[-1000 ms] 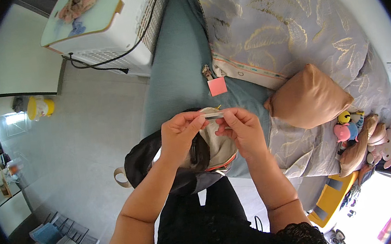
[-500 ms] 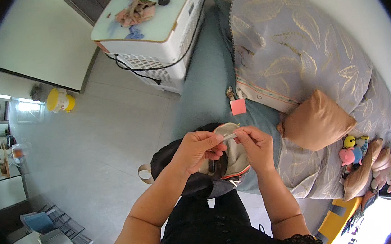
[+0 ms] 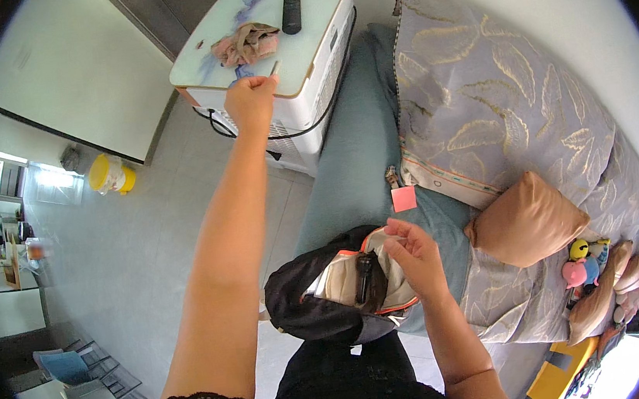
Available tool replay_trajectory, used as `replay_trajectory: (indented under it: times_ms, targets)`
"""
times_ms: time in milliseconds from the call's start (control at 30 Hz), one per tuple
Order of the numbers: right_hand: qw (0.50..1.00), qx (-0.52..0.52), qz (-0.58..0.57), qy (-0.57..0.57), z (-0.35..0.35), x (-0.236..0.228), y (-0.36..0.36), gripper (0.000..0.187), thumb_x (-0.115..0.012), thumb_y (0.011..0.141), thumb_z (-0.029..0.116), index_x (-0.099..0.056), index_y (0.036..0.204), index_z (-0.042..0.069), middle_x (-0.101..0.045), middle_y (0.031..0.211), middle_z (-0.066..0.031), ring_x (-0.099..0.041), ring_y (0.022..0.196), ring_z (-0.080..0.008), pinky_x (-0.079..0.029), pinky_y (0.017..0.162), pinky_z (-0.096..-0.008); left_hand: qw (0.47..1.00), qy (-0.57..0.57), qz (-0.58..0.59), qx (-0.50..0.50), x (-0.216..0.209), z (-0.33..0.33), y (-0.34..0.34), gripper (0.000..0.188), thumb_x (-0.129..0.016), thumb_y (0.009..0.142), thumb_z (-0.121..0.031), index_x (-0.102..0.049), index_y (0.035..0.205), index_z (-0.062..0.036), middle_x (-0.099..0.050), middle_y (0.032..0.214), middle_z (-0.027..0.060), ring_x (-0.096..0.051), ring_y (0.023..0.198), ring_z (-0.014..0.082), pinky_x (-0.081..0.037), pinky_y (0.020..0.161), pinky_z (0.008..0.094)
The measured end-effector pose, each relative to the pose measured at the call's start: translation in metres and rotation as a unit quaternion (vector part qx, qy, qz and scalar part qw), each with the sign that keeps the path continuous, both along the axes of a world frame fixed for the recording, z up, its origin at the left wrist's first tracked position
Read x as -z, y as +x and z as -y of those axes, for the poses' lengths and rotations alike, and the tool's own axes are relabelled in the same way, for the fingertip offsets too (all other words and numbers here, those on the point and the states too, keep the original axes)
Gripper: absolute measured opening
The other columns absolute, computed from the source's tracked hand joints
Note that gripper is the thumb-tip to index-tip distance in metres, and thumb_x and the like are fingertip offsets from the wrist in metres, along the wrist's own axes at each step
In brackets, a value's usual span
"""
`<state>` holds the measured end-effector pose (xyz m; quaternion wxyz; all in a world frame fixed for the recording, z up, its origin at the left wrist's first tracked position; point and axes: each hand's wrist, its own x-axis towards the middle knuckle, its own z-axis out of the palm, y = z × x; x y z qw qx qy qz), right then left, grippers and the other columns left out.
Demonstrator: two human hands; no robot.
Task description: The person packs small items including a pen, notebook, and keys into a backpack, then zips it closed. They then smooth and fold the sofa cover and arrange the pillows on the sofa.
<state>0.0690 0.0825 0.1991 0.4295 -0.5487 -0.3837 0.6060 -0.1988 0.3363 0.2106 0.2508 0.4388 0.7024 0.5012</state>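
My left hand point(image 3: 249, 104) is stretched out to the near edge of a white cabinet-like appliance point(image 3: 308, 107). It pinches a small, thin, pale strip point(image 3: 275, 69) between thumb and fingers; its exact kind is too small to make out. My right hand point(image 3: 416, 255) is raised over the right side of an unzipped black backpack point(image 3: 300, 310), fingers loosely bent and apart, holding nothing. The backpack has a beige lining and orange trim. Inside it lies a dark, elongated object point(image 3: 363, 277). On the appliance's glassy top rest a crumpled pink-brown cloth point(image 3: 247, 45) and a black remote control point(image 3: 291, 13).
The backpack sits at the edge of a bed with a teal sheet point(image 3: 352, 141). A pink square card point(image 3: 404, 198), a grey leaf-patterned quilt point(image 3: 478, 81), a brown cushion point(image 3: 528, 220) and plush toys point(image 3: 579, 265) lie there. A black cord point(image 3: 319, 121) wraps the appliance.
My left hand has moved from above the backpack forward to the appliance, carrying the pale strip. My right hand has let go of the strip and stays over the backpack. The view has shifted slightly.
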Motion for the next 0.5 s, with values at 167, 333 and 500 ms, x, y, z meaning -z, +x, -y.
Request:
replay_trajectory:
  times_ms: [167, 333, 500]
  targets:
    - [1.000, -0.007, 0.013, -0.008, 0.000, 0.039, 0.017, 0.022, -0.061, 0.086, 0.011, -0.061, 0.104, -0.002, -0.061, 0.086, -0.0014, -0.057, 0.075, -0.0073, -0.046, 0.067, -0.0211, 0.982, 0.115, -0.146, -0.028, 0.011, 0.011, 0.023, 0.032, -0.074, 0.073, -0.029, -0.065, 0.081, 0.0003, -0.063, 0.070, 0.0067, -0.060, 0.067, 0.0150, -0.047, 0.063, 0.0271]
    - [0.990, 0.049, 0.009, -0.129, -0.012, 0.142, 0.052, 0.020, -0.061, 0.084, 0.014, -0.065, 0.097, -0.001, -0.061, 0.076, -0.0001, -0.055, 0.069, -0.0059, -0.045, 0.061, -0.0213, 0.988, 0.070, 0.084, 0.112, 0.107, 0.148, 0.094, 0.021, -0.068, 0.083, -0.022, -0.061, 0.089, -0.0031, -0.060, 0.074, 0.0053, -0.056, 0.069, 0.0134, -0.045, 0.064, 0.0256]
    - [0.950, 0.120, 0.205, -0.202, -0.040, 0.274, 0.106, 0.024, -0.062, 0.079, 0.016, -0.065, 0.097, -0.001, -0.065, 0.081, -0.0090, -0.061, 0.071, -0.0180, -0.049, 0.065, -0.0308, 0.946, -0.167, -0.015, 0.276, 0.188, 0.291, 0.149, 0.027, -0.069, 0.079, -0.021, -0.062, 0.096, -0.0012, -0.065, 0.090, 0.0129, -0.063, 0.087, 0.0271, -0.048, 0.079, 0.0351]
